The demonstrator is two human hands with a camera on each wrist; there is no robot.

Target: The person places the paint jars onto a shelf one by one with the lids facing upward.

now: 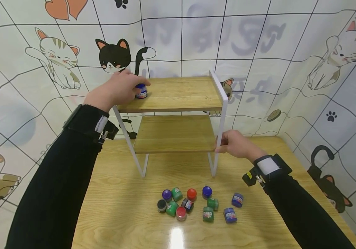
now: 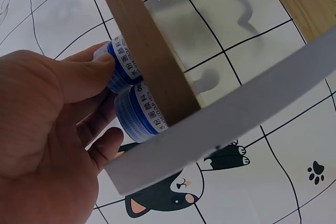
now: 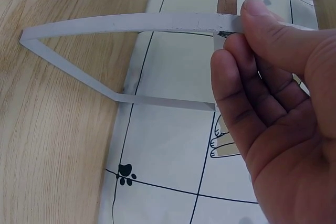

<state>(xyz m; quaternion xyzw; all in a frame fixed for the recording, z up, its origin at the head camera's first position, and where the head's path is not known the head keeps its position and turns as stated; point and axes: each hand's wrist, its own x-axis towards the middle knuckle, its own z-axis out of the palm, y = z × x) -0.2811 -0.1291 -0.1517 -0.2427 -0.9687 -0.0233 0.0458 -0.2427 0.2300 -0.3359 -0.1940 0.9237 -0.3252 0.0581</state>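
A two-tier rack with wooden shelves (image 1: 178,133) and a white metal frame (image 1: 139,162) stands on the table. At the left end of its top shelf (image 1: 181,91), my left hand (image 1: 118,88) grips a blue paint jar (image 2: 119,65), thumb against its side. A second blue-lidded paint jar (image 2: 139,111) stands right beside it on the shelf, close to the white side bar (image 2: 226,124). In the head view the hand partly hides the jars. My right hand (image 1: 238,143) pinches the rack's right front leg (image 3: 131,23) at the lower shelf's height.
On the wooden table (image 1: 118,207) in front of the rack lie several paint jars, among them a red one (image 1: 181,213), a green one (image 1: 208,214), a black one (image 1: 162,205) and a blue one (image 1: 230,215). A cat-patterned curtain (image 1: 258,41) hangs close behind.
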